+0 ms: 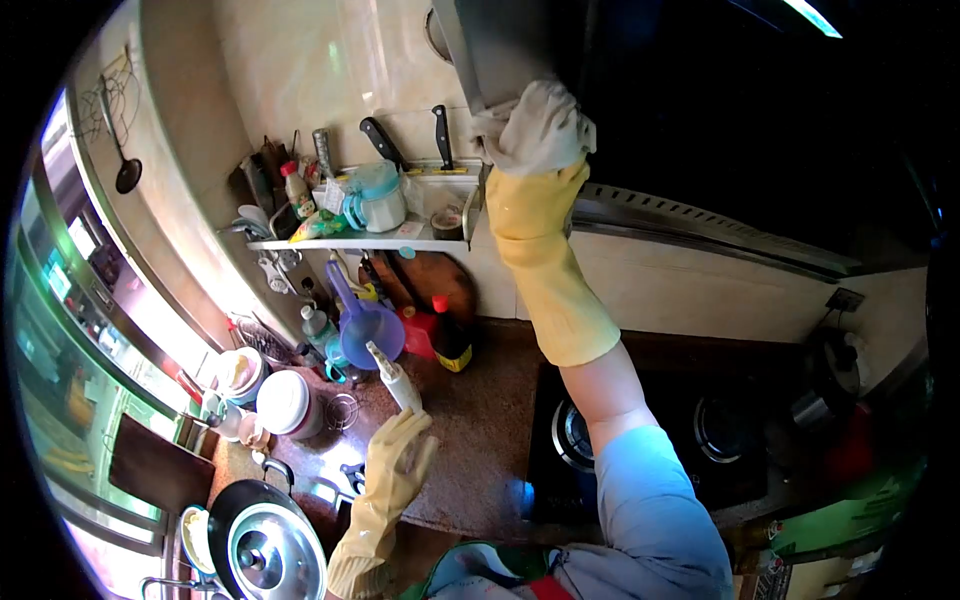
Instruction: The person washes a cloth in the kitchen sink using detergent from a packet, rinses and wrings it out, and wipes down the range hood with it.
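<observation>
My right hand [540,205], in a yellow rubber glove, is raised high and closed on a crumpled grey cloth [535,130]. The cloth presses against the left end of the dark range hood [515,50]. Lower down, my left hand [398,460] wears a matching glove over the counter, its fingers loosely curved and apart, with nothing visible in them. Just beyond its fingertips is a white bottle with a narrow nozzle [400,387]; whether they touch I cannot tell.
A wall shelf [370,242] bears a lidded jar [378,200], knives [442,138] and seasonings. Below are a purple strainer [372,335], bottles and a white-lidded tub [287,405]. A lidded wok [265,550] sits lower left; a gas stove [650,440] lies under my right arm.
</observation>
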The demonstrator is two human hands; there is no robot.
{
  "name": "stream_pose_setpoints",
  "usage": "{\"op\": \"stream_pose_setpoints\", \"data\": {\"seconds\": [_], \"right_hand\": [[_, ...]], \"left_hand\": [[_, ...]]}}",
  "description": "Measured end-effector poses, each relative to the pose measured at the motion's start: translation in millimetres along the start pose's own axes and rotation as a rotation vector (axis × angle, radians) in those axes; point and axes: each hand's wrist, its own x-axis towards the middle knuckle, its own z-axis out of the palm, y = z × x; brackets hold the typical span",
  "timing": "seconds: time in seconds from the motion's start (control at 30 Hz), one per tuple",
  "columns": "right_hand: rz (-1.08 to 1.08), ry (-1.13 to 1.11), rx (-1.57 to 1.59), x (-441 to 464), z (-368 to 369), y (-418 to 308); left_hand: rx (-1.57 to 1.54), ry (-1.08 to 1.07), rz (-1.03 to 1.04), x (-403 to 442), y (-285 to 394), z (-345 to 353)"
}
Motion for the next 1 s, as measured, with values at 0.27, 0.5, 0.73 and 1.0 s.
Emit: {"op": "stream_pose_setpoints", "data": {"seconds": [0.27, 0.5, 0.73, 1.0], "right_hand": [[-0.019, -0.554, -0.266, -110, -3, 31], [0.220, -0.674, 0.146, -156, -55, 60], [1.037, -0.804, 0.633, -158, -107, 61], [-0.826, -0.857, -0.084, -108, -15, 80]], "left_hand": [[0.061, 0.097, 0.121, -38, 23, -20], [-0.017, 0.057, 0.066, -76, 22, -20], [-0.164, -0.169, -0.082, -83, 8, 11], [-0.298, -0.353, -0.067, -45, 8, 47]]}}
